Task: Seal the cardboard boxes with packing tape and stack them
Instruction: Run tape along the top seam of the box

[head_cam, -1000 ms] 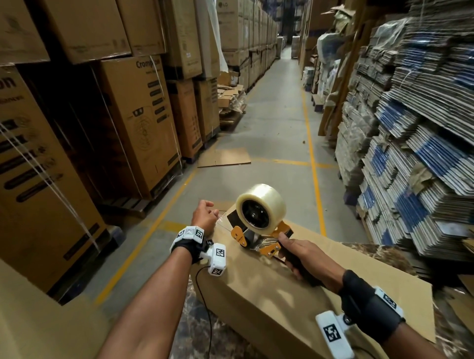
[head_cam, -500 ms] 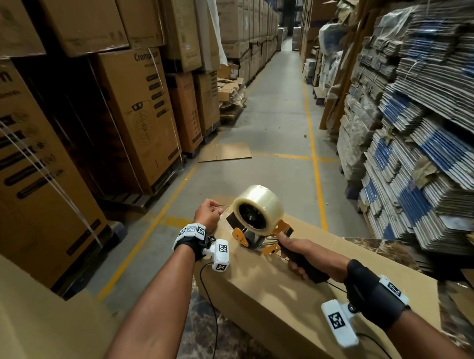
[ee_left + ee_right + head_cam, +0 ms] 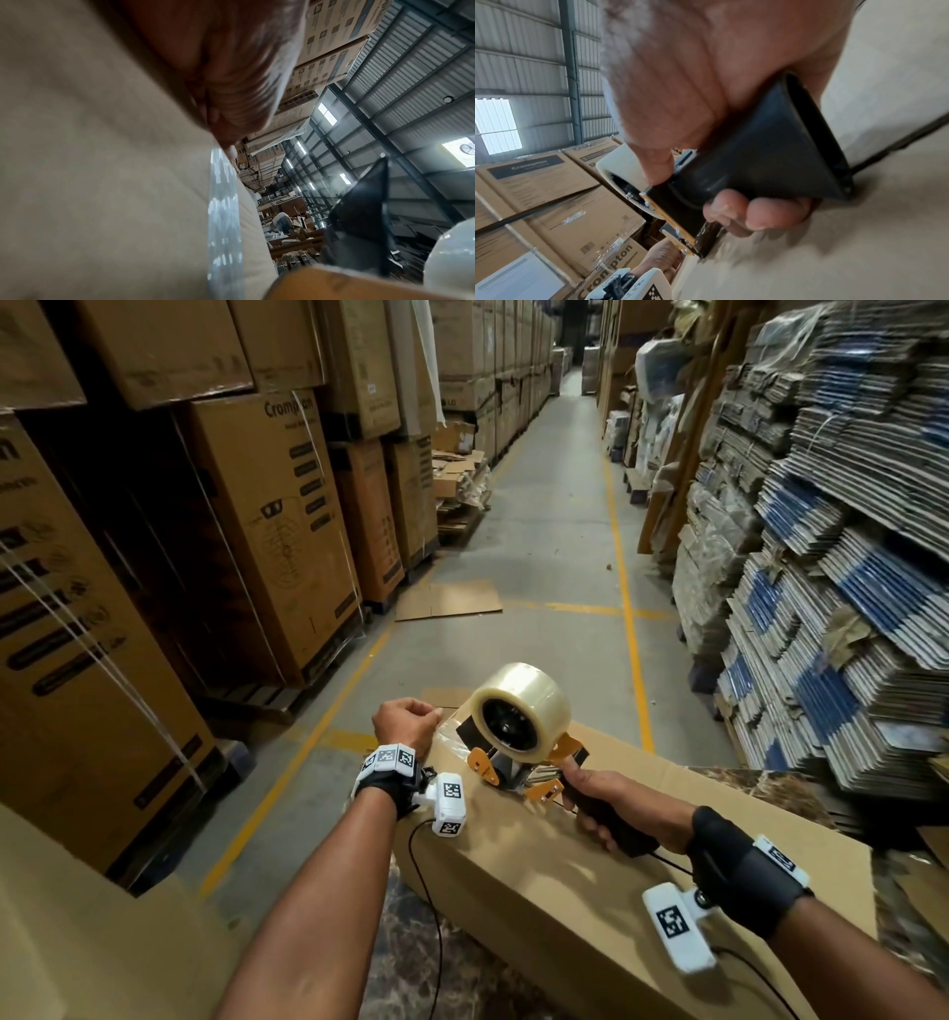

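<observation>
A long cardboard box (image 3: 565, 891) lies in front of me on a marbled surface. On its far end stands an orange tape dispenser (image 3: 534, 778) with a clear tape roll (image 3: 518, 711). My right hand (image 3: 590, 806) grips the dispenser's black handle (image 3: 770, 152), fingers (image 3: 770, 213) wrapped under it. My left hand (image 3: 411, 721) is curled at the box's far left corner and holds the tape end there. A shiny tape strip (image 3: 223, 213) runs along the box from that hand toward the dispenser. The left fingertips are hidden in the head view.
Tall stacked cartons (image 3: 267, 531) line the left side. Bundles of flattened cartons (image 3: 821, 557) fill the right. A flat cardboard sheet (image 3: 447, 600) lies on the aisle floor ahead. Another cardboard surface (image 3: 77, 942) sits at the lower left.
Almost nothing differs. Both hands and the dispenser keep about the same places on the box, and only the head view has shifted slightly.
</observation>
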`<move>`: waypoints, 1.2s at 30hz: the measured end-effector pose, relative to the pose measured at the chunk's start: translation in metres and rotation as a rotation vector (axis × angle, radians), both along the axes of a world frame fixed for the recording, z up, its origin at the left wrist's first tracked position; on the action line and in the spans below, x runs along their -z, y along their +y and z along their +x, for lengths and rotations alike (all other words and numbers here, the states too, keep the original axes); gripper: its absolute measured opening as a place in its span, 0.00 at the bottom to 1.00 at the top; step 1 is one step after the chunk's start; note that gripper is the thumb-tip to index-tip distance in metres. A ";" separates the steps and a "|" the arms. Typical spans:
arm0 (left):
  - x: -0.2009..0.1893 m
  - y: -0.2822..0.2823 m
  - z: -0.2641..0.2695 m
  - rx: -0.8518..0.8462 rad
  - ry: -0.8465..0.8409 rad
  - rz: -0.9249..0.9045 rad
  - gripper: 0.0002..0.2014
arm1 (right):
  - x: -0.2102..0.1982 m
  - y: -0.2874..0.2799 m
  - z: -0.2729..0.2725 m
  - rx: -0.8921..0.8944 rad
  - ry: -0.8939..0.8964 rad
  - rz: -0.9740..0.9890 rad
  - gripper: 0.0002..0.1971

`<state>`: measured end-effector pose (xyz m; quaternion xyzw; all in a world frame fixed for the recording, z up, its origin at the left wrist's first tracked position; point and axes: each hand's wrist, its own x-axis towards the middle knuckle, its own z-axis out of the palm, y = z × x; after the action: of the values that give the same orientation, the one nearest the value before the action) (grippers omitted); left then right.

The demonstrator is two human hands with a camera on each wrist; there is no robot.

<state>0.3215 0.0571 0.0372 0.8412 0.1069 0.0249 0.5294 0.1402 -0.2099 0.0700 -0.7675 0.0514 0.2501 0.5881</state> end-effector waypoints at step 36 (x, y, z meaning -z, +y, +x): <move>-0.004 0.000 -0.007 0.159 0.124 0.207 0.11 | -0.010 -0.058 -0.077 0.069 -0.068 -0.167 0.40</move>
<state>0.3150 0.0568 0.0410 0.8971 0.0692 -0.0585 0.4323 0.0637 -0.2677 0.0805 -0.8196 0.0784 0.1986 0.5317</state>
